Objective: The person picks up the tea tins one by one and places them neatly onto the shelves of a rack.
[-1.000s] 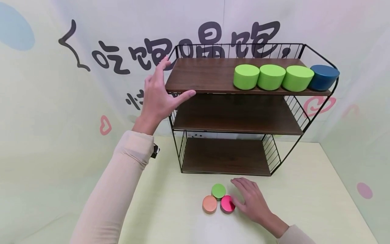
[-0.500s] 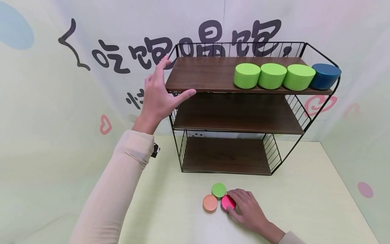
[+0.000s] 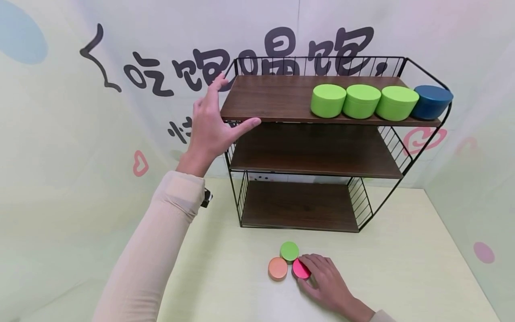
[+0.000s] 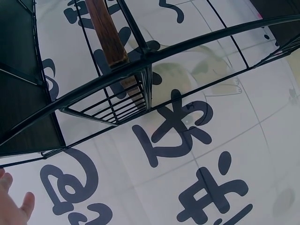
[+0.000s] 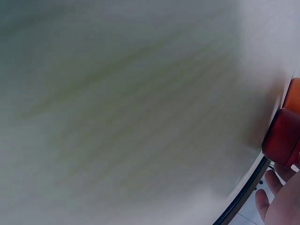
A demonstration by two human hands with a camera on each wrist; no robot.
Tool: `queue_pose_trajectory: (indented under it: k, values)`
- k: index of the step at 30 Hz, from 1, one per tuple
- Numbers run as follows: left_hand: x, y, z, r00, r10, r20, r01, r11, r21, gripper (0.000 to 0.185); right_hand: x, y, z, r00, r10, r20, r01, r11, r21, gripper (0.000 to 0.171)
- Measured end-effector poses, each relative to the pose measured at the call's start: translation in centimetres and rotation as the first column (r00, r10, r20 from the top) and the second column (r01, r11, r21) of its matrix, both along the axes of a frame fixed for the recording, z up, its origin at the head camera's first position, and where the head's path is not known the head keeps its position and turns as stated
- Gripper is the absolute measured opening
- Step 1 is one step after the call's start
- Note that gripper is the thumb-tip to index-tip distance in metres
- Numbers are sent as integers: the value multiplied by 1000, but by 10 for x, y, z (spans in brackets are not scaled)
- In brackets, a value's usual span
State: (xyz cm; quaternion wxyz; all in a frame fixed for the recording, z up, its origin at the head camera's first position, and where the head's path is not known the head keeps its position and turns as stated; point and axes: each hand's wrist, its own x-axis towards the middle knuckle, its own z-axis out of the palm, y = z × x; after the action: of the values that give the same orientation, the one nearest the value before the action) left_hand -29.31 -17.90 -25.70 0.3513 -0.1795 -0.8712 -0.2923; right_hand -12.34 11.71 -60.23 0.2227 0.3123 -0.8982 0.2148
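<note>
- The pink tin point(image 3: 301, 269) lies on the table point(image 3: 402, 268) in front of the rack's bottom shelf, near the table's front edge, touching the green tin point(image 3: 289, 251) behind it and the orange tin point(image 3: 277, 268) to its left.
- The right hand point(image 3: 326, 281) now has its fingers curled over the pink tin's right side, thumb at the near rim; a second ago it lay flat beside the tin, fingers spread, so it has closed in and taken hold. The tin itself has not left the table or shifted from its neighbours.
- The right wrist view shows only a red-looking tin side point(image 5: 281, 138) at the edge and fingertips below; the rest is blurred.
- The left hand point(image 3: 209, 125) braces the rack point(image 3: 237, 197) at the left front corner of the top shelf point(image 3: 265, 96), fingers straight and apart, thumb along the shelf's front edge; it has stayed put across the second.
- On the top shelf's right end stand three green canisters point(image 3: 362, 101) in a touching row, with a blue canister point(image 3: 432, 101) at the far right corner.
- My reading: the grasp is made, the lift not yet begun.
</note>
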Motion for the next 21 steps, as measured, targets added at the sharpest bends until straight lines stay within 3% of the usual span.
queue_pose_trajectory:
  k: [9, 21]
  values:
    - [1, 0, 1, 1000, 7, 2, -7, 1000, -9, 107, -1, 2, 8, 999, 26, -31, -25, 999, 28, 53]
    - [4, 0, 2, 999, 10, 34, -10, 1000, -3, 108, -14, 9, 37, 989, 111, -99, -105, 993, 59, 50]
